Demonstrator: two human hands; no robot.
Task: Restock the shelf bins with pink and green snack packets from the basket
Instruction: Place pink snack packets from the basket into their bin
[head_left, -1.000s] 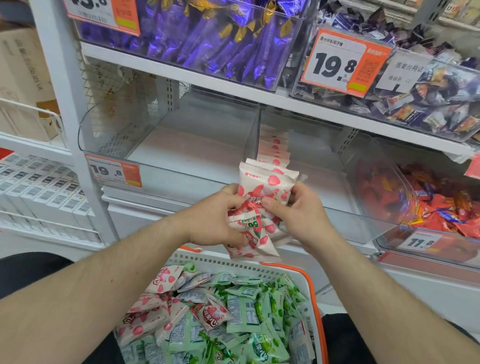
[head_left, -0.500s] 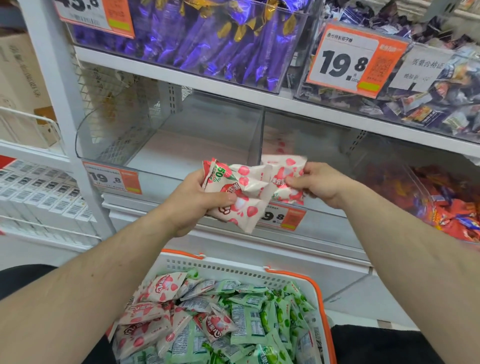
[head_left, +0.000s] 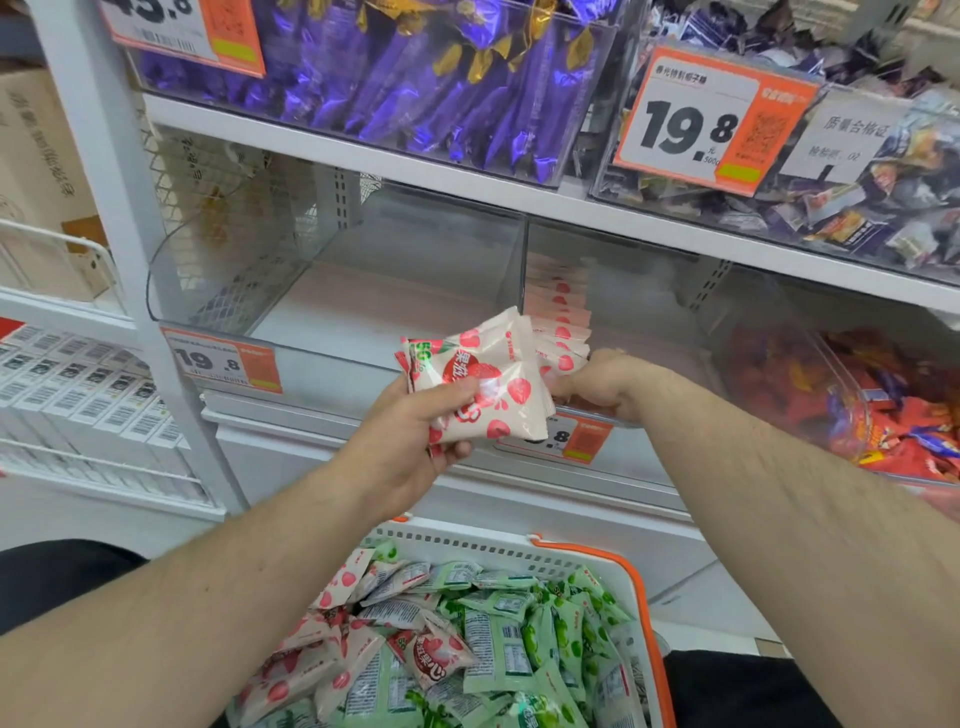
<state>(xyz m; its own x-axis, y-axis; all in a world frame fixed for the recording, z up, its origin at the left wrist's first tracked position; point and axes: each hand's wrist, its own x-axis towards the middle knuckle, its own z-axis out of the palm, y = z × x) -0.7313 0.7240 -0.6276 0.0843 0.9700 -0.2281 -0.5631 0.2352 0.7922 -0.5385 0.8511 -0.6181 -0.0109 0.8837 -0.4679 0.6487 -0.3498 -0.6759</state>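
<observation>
both forearms bare, reaching forward. left hand (head_left: 410, 436) raised, fingers curled, thumb pressed across what it grips. right hand (head_left: 597, 387) further forward, knuckles up, fingers curled under, tips hidden.

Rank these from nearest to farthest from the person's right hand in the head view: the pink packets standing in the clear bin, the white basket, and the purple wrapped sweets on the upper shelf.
1. Pink packets in the bin: right at the right hand, just above its fingers.
2. White basket: below the hand, near the person's lap.
3. Purple sweets: upper shelf, up and to the left, farthest.
</observation>
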